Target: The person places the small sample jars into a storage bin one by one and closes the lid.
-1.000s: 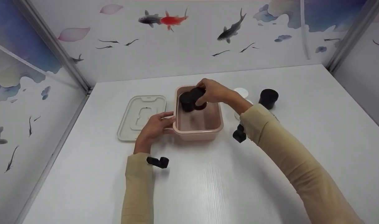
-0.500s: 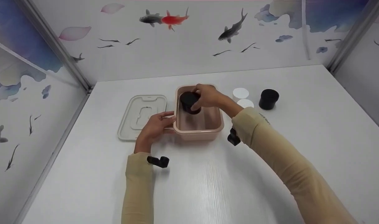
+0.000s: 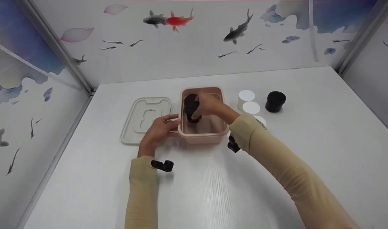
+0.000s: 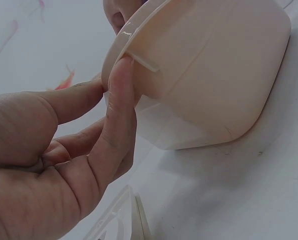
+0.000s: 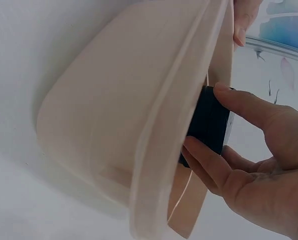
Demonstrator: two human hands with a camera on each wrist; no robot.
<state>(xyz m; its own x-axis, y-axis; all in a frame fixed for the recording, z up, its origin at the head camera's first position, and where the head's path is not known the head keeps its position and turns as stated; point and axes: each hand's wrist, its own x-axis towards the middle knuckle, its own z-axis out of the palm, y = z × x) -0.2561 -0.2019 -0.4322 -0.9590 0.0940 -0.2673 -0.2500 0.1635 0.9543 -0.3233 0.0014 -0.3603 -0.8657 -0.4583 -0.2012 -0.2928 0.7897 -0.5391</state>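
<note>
A pink plastic box [image 3: 203,139] stands lidless on the white table. My left hand [image 3: 159,128] pinches its left rim, the thumb on the rim and the fingers under it, as the left wrist view shows. My right hand [image 3: 210,105] reaches down into the box from the right. Between thumb and fingers it grips a black jar [image 5: 209,120], partly below the rim. Another black jar [image 3: 190,99] stands in the box's far left corner, close behind the held one and overlapping it in the head view.
The box's pale lid [image 3: 145,122] lies flat to the left. Several white jars stand right of the box, including a far one [image 3: 246,95] and a nearer one [image 3: 251,107]; the right sleeve partly covers the nearest. Farther right stands a black jar [image 3: 275,101].
My right hand has lowered its black jar into the box and moved it toward the near side, beside the other black jar. The left hand has stayed on the rim.
</note>
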